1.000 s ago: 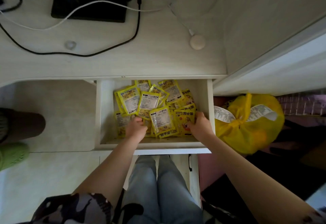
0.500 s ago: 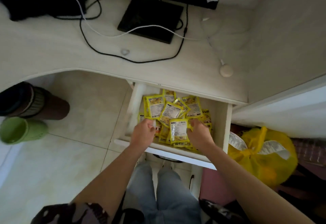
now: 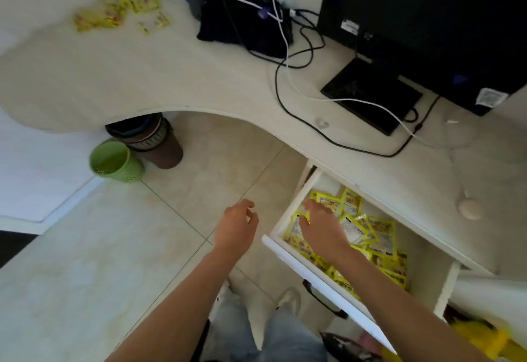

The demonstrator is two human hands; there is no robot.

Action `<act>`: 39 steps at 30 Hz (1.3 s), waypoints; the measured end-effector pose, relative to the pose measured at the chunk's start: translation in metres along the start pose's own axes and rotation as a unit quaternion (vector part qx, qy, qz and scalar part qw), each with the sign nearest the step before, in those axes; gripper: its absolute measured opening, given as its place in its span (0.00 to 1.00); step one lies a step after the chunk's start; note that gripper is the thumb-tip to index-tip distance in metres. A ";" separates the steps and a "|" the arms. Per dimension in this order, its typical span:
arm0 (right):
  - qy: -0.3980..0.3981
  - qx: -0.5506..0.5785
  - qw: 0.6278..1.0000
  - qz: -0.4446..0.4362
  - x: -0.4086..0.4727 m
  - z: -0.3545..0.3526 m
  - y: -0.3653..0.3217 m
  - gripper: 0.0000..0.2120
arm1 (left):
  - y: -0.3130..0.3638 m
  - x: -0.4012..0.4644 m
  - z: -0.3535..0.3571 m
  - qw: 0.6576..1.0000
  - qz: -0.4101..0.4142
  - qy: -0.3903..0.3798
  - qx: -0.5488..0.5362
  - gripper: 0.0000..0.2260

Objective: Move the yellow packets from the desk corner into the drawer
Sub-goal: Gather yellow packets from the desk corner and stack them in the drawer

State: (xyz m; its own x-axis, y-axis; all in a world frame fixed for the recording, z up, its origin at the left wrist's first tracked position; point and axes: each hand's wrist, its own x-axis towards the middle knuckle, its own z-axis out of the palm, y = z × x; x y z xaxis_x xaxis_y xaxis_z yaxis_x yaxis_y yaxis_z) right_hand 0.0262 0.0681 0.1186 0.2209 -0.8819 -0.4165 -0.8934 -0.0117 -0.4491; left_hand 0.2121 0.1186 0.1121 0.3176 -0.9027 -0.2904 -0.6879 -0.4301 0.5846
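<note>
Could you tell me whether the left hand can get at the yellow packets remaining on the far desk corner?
Probably yes: the left hand is empty and out of the drawer, and nothing blocks the way across the desk to the packets.

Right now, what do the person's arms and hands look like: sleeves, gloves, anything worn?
Both forearms are bare up to the frame's bottom edge; no sleeves show in this frame. The left hand and right hand wear no gloves, and no rings, watch or bracelets are visible. Below the arms, light blue jeans cover the legs.
</note>
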 end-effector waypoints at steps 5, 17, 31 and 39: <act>-0.020 -0.052 0.998 -0.041 0.016 0.028 -0.066 0.12 | -0.065 0.006 -0.052 0.999 -0.023 0.034 0.029 0.12; -0.016 -0.083 0.989 -0.122 0.085 0.076 -0.241 0.14 | -0.191 0.063 -0.184 0.991 -0.057 0.094 0.079 0.13; 0.002 -0.114 0.976 -0.187 0.230 0.058 -0.380 0.17 | -0.229 0.204 -0.278 0.983 -0.067 0.146 0.087 0.13; -0.025 -0.133 0.967 -0.215 0.320 0.032 -0.443 0.18 | -0.230 0.304 -0.327 0.982 -0.090 0.150 0.075 0.13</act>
State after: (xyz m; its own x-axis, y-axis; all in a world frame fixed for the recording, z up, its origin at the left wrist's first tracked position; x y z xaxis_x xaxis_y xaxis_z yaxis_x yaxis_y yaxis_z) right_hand 0.5055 -0.1938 0.1585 0.6067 -0.7450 -0.2773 -0.7827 -0.4990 -0.3719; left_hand 0.6799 -0.0611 0.1368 0.6054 -0.7853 -0.1297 -0.6844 -0.5968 0.4189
